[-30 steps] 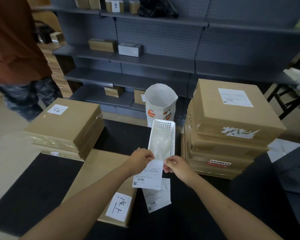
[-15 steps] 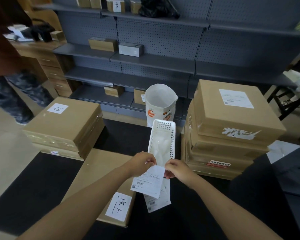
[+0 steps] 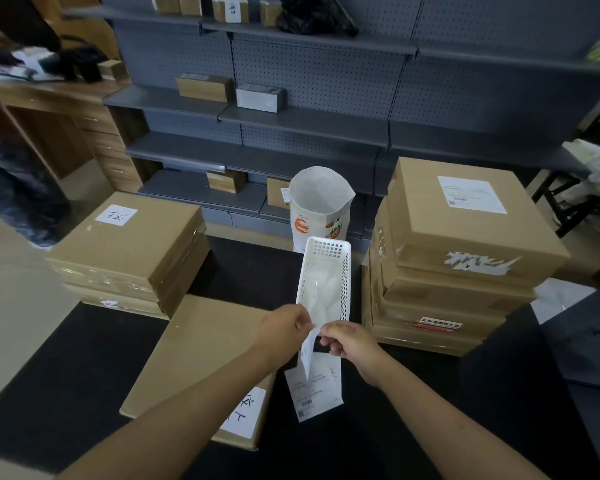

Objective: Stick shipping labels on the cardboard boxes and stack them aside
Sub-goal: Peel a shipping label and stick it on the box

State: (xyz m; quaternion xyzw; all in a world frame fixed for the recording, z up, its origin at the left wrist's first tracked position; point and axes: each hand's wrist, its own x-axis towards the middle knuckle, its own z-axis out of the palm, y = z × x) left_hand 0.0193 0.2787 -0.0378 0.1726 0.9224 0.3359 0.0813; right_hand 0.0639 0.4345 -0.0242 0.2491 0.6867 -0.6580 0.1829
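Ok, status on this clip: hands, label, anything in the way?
Left hand and right hand both pinch the label. Not yet on the box. Nothing in the way.

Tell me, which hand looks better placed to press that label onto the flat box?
Probably left. The left hand hangs over the flat box's right edge, pinching the label with the right hand, which is over the dark mat.

Honestly we can't read much here. The box (image 3: 201,358) in front of us has a white sticker (image 3: 245,412) with handwritten characters, and the left stack (image 3: 129,251) has a similar handwritten sticker (image 3: 115,214). The right stack (image 3: 465,237) has a printed shipping label (image 3: 471,194) on top, too small to read, plus a red-and-white sticker (image 3: 439,323) with white characters. The loose label (image 3: 314,389) on the tabletop has barcodes and tiny print.
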